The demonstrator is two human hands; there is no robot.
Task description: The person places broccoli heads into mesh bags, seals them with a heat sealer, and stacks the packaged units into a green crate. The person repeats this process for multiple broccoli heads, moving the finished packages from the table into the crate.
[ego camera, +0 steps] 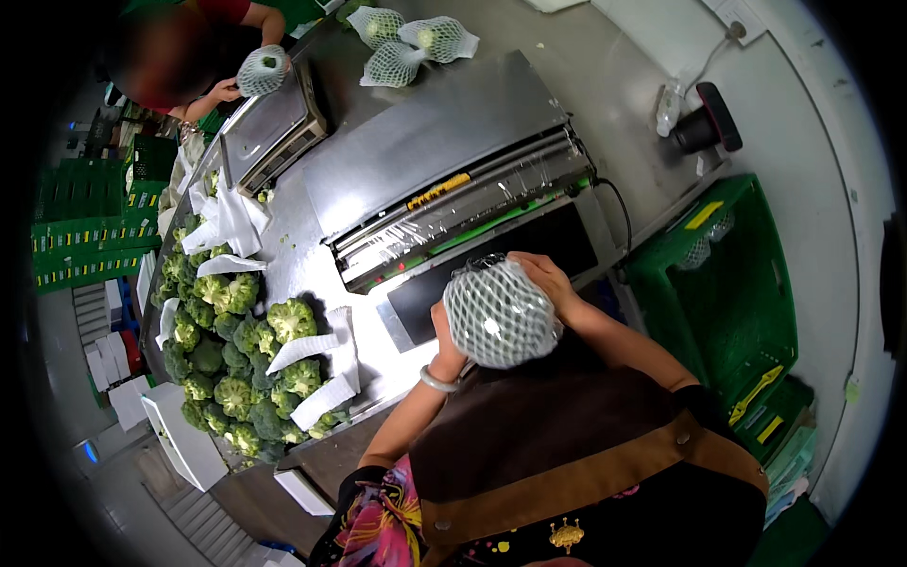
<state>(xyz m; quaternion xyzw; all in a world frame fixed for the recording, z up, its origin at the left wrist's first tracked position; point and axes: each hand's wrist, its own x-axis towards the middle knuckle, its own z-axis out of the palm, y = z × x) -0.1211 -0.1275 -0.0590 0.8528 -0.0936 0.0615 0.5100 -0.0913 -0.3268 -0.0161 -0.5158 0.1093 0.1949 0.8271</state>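
Between my left hand [445, 341] and my right hand [547, 282] is a rounded bundle in white foam netting [499, 315], with shiny clear film over it. Both palms press its sides, and the film is bunched at its far end. What lies inside the netting is mostly hidden. The bundle is above the near edge of a film wrapping machine [432, 170], close to my brown apron [545, 439]. Just beyond my hands is the machine's black plate [567, 237], with a film roller [460, 205] behind it.
Broccoli heads [237, 397] and loose white foam nets [230, 220] pile up on the left. Past them stands a weighing scale [273, 135], where a co-worker holds a netted head [262, 71]. Three netted heads [393, 64] lie farther back. Right is a green crate [751, 298] with wrapped pieces.
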